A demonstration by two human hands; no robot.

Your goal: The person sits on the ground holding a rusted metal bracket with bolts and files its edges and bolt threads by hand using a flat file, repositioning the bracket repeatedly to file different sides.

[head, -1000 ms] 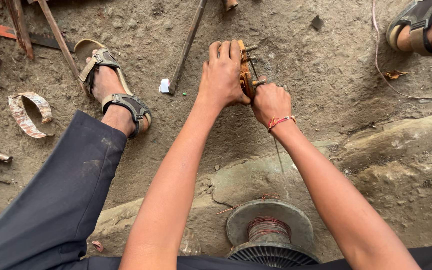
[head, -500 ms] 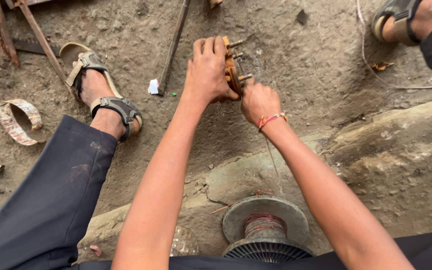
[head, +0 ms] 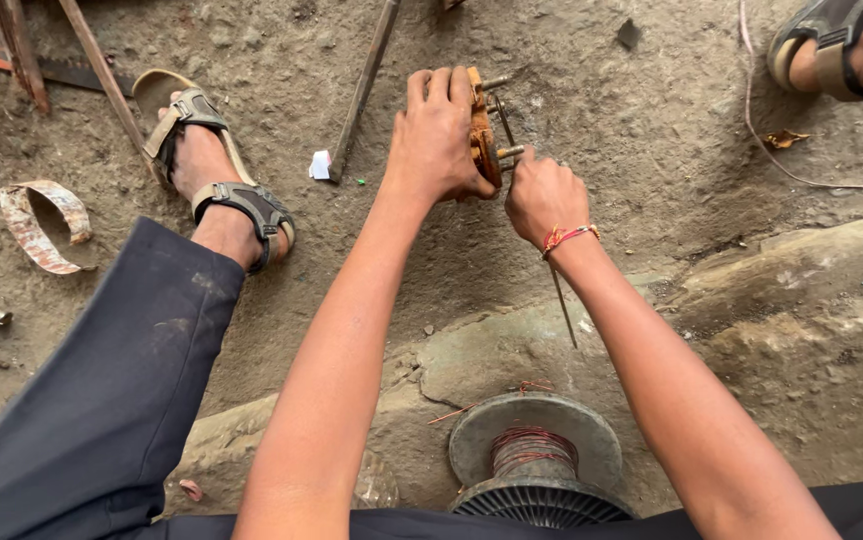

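The left hand (head: 441, 135) clasps a small orange wooden frame (head: 478, 130) at twelve o'clock. At its four o'clock, the right hand (head: 543, 200) pinches a thin wire. The spool (head: 536, 455) holds only a few red turns, so winding looks barely underway.

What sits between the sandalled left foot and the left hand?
In the head view: a long metal rod and a white scrap lie on dirt between sandalled foot and left hand.
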